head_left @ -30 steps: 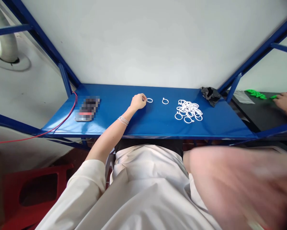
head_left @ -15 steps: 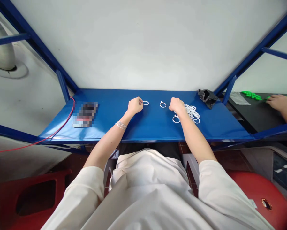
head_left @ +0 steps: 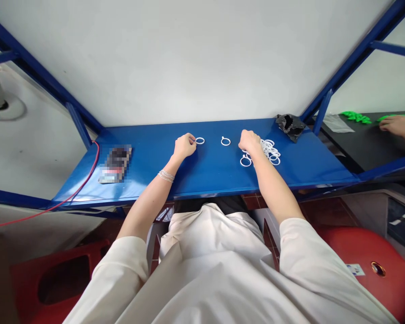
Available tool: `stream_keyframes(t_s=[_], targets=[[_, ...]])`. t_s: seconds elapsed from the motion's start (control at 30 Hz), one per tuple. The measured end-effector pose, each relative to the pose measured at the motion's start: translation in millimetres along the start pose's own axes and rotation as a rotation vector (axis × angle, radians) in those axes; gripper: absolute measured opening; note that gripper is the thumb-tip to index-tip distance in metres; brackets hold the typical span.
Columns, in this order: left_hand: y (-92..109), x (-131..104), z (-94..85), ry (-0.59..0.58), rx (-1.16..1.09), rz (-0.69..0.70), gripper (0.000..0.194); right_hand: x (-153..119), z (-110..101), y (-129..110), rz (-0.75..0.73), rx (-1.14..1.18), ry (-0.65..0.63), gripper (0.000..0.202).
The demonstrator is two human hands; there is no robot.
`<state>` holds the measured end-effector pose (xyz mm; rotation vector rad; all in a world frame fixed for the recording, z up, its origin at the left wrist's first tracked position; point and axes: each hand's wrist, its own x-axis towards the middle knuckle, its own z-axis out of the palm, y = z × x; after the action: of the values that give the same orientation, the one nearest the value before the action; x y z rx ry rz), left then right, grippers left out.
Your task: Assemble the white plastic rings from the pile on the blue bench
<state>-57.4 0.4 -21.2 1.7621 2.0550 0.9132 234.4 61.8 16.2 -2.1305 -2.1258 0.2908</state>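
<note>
Right hand [head_left: 250, 140] has come to the pile [head_left: 270, 148] since a second ago | head: seemingly early, lone ring [head_left: 225, 145] on table [head_left: 209, 175] between hands, most rings heaped | hands apart; left hand [head_left: 185, 146] pinches edge ring [head_left: 200, 144]; right's fingers curled, grip hidden, cannot tell

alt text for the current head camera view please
A person's left hand pinches a white ring at a blue table; the right hand partly hides a pile of similar rings. Another ring lies between the hands.
</note>
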Motion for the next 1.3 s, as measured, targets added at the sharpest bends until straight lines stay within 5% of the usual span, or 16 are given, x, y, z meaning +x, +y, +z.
stream_keyframes(t_s=[0.23, 0.47, 0.63, 0.93, 1.3], targets=[[3, -1, 0.3, 0.006, 0.014, 0.076, 0.017, -9, -2, -5, -0.286, 0.39, 0.116, 0.05], [12, -9, 3.2, 0.012, -0.173, 0.463, 0.033, -14, 36, -40, -0.559, 0.978, -0.095, 0.042], [12, -9, 8.3, 0.01, -0.232, 0.586, 0.014, -13, 57, -48, -0.738, 1.144, -0.085, 0.038], [13, -9, 5.4, -0.005, -0.201, 0.611, 0.025, -12, 63, -52, -0.744, 1.128, -0.035, 0.032], [17, -8, 3.6, 0.041, -0.26, 0.442, 0.012, -24, 61, -58, -0.654, 1.13, -0.171, 0.026]])
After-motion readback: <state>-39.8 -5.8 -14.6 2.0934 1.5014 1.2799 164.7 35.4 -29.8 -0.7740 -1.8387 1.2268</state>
